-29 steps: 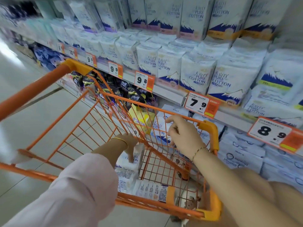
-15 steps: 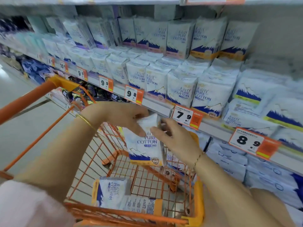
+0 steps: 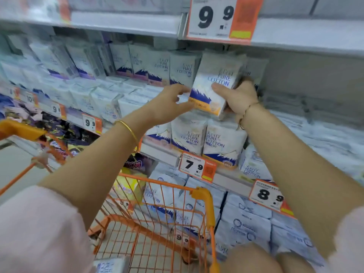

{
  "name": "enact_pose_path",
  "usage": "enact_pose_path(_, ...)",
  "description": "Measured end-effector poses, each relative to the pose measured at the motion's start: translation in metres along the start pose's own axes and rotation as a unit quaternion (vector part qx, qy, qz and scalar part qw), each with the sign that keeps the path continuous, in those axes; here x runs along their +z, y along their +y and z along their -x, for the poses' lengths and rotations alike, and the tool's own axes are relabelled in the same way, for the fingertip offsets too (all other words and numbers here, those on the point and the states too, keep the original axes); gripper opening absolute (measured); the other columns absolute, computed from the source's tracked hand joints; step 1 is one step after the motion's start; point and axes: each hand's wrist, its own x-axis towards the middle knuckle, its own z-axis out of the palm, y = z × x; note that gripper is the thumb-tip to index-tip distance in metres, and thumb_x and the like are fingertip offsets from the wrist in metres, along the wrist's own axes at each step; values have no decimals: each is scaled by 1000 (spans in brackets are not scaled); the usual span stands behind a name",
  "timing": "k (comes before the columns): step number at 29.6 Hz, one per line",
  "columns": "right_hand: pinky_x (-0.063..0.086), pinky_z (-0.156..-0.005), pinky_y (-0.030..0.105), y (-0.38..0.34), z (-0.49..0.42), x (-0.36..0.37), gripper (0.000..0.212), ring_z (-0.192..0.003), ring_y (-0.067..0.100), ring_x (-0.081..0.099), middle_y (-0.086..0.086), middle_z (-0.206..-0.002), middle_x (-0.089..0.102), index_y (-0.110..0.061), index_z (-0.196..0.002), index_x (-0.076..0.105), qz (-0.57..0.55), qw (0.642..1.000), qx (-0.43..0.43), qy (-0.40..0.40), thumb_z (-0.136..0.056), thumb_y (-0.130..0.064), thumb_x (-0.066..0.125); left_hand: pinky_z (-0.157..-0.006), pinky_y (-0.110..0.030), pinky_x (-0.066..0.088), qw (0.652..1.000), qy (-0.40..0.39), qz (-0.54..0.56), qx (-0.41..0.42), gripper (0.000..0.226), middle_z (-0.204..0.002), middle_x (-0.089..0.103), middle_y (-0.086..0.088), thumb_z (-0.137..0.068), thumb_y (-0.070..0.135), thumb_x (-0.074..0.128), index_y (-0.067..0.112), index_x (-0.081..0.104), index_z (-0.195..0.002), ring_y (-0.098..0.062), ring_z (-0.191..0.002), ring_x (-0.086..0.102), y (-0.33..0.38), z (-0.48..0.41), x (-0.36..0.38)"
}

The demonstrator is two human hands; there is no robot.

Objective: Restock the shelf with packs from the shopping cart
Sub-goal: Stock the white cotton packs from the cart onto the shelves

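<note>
A white pure cotton pack (image 3: 214,85) with a blue mountain and an orange band stands upright on top of the stacked packs, at the right end of the back row. My right hand (image 3: 237,95) grips its right side, thumb across the front. My left hand (image 3: 169,104) touches its lower left corner with spread fingers. The orange shopping cart (image 3: 203,196) stands below my arms, and one pack (image 3: 112,266) shows at its near edge.
The middle shelf (image 3: 161,152) carries stacked white packs with price tags 7.9 (image 3: 197,166) and 8.9 (image 3: 267,196). An upper shelf edge holds a 9.9 tag (image 3: 216,16). To the right of the held pack the back of the shelf is bare. Lower shelves hold more packs.
Both hands have lifted the pack from above the cart up to the back row of the shelf. My view has risen from the cart towards the shelf.
</note>
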Motion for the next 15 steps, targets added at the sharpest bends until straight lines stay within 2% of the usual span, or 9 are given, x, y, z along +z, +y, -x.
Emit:
enact_pose_path(2,54,-87,45,0,-28,9,78,-107,30,61,11,-120,60,-7,-122,47,35,999,-26,26,-61,-41,81,-96,-23,33,999,-17,-39,13,47,-143,40,-2,-93,27,56,18,42,-137,-18,-128,41,-2,-13,7)
enact_pose_path(6,36,-110,35,-4,-70,20,85,-135,25,38,9,-147,37,-6,-143,26,164,986,-21,35,-79,-40,71,-97,-21,30,999,-34,-42,10,46,-144,40,-1,-93,25,56,18,43,-137,-16,-131,38,-6,-34,14)
enact_pose_path(10,32,-107,29,4,-94,18,84,-137,25,33,9,-150,31,-3,-144,22,221,975,-18,10,-83,-37,68,-95,-21,32,999,-23,-25,17,44,-142,42,0,-93,22,55,18,44,-136,-13,-130,39,-14,-44,16)
enact_pose_path(13,26,-111,29,5,-99,13,93,-142,26,23,11,-156,20,1,-147,10,265,964,-10,-7,-85,-41,64,-98,-23,35,1000,-12,6,14,46,-140,43,0,-93,19,55,18,42,-137,-13,-128,42,-21,-46,18)
enact_pose_path(15,28,-110,30,6,-99,13,90,-141,26,26,13,-154,23,2,-146,15,277,961,-10,-5,-86,-44,62,-98,-24,37,1000,5,16,16,46,-138,45,0,-92,18,56,18,42,-136,-12,-125,44,-25,-46,18)
